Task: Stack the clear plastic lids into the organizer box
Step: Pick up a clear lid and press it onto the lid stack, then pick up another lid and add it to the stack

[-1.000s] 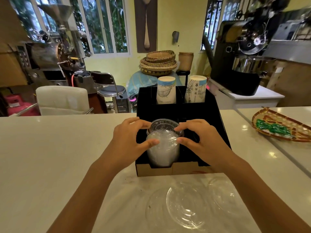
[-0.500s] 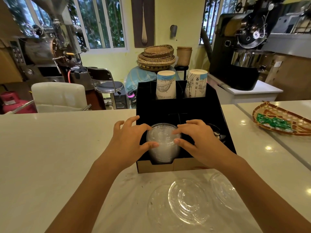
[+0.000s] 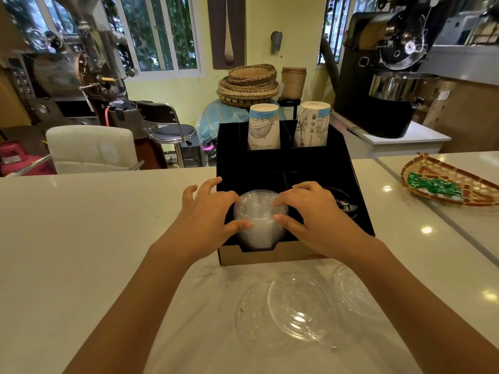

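A black organizer box [image 3: 286,168] with a cardboard front stands on the white counter. A stack of clear plastic lids [image 3: 259,220] sits in its front left compartment. My left hand [image 3: 209,214] grips the stack's left side and my right hand [image 3: 310,211] grips its right side, thumbs in front. Three loose clear lids [image 3: 298,306] lie overlapping on the counter in front of the box, between my forearms. The stack's lower part is hidden by the compartment wall.
Two stacks of upside-down paper cups [image 3: 264,126] stand in the box's rear compartments. A woven tray [image 3: 448,182] with green packets lies on the counter at right. Behind the counter are a white chair [image 3: 91,148], a stool and roasting machines.
The lid stack has sunk lower into the front left compartment, with both hands following it down. The camera has tilted, shifting the scene slightly.
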